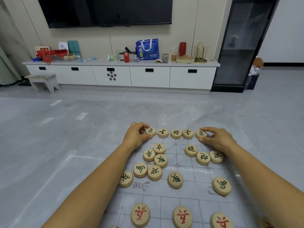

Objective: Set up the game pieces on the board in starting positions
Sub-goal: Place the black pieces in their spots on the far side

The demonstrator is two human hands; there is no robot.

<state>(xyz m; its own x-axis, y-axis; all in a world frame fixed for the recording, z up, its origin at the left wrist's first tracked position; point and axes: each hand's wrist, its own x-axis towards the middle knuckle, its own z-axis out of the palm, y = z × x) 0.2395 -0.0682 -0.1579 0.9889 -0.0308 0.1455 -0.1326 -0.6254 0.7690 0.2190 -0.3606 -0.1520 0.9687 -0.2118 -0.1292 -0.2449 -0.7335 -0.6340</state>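
The board [185, 163], a thin printed sheet, lies flat on the grey floor [65, 137]. A row of five green-lettered pieces runs along its far edge. The left hand [136, 136] pinches the left end piece [150, 131] between thumb and curled fingers. The right hand [217, 139] grips the right end piece [201, 133] the same way. Whether either piece is seated on the board or slightly raised cannot be told from this angle. The three middle pieces [176, 133] sit untouched between the hands. Eleven loose green pieces [175, 179] are scattered unaligned over the far half, some touching one another. Three red-lettered pieces [140, 214] stand spaced along the near rows.
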